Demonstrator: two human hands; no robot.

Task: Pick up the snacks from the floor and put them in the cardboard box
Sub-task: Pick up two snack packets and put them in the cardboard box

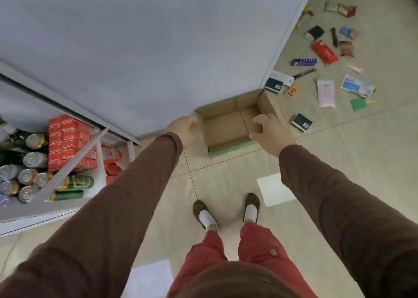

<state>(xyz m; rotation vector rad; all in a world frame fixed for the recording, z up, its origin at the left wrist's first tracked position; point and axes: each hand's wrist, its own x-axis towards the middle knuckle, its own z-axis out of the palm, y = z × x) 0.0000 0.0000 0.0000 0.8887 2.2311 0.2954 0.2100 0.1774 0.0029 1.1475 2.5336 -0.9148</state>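
While the snacks (325, 55) lie scattered over the floor tiles, well off to my right and beyond the cardboard box (228, 125), nothing is in the box yet; its bottom shows bare. The spread runs in a loose band away from me, from the dark packet (302, 122) just beside the box's right wall out to the red pouch (324, 52) and the farthest wrappers near the top right corner.

The box stands open on the floor against the corner of a pale blue panel (135, 48), its long axis running left to right in front of me. My left hand (187, 131) is at its left wall, fingers curled at the rim; whether they actually clamp the cardboard I cannot tell, as blur hides the contact. My right hand (269, 131) is over the right wall, fingers loosely bent and apart, seemingly touching the edge but not gripping anything that I can make out.

As I judge it, the right hand is plainly the nearer one to every snack, with the dark packet the shortest reach: outward and to the right. Alternatively the box wants shifting toward the pile first.

Shelves with cans (27, 175) and red cartons (67, 139) stand at my left.
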